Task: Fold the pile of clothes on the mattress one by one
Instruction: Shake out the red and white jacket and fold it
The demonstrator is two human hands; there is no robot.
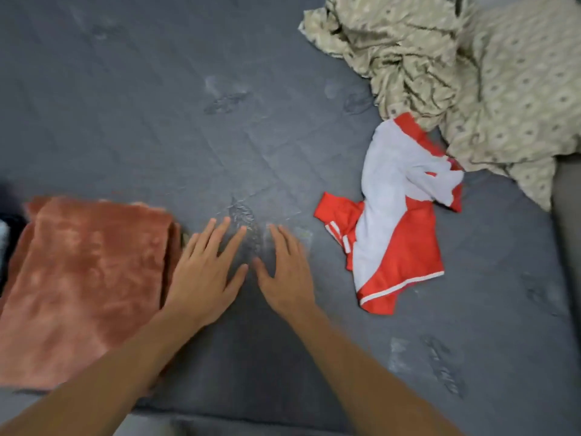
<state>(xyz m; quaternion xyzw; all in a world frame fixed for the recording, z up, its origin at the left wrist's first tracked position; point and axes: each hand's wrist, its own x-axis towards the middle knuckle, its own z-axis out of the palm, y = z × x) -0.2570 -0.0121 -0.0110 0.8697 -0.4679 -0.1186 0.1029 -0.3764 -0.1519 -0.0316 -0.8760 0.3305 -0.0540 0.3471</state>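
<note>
Red-and-white jersey point(399, 221) lay crumpled right of both hands, beige pile point(465, 73) beyond. Left hand point(204, 272) and right hand point(286, 272) were flat, fingers spread, holding nothing (pink fold point(85, 278) done). Spread it flat first.

A dark grey quilted cover point(220, 127) fills nearly the whole view, its stitched lines crossing in large diamonds with faint worn leaf-like prints scattered over it. Along the near edge runs a paler grey strip point(151, 426), and another at the right edge point(567, 215); possibly bare floor, though the blur hides it. Light is soft and even.
</note>
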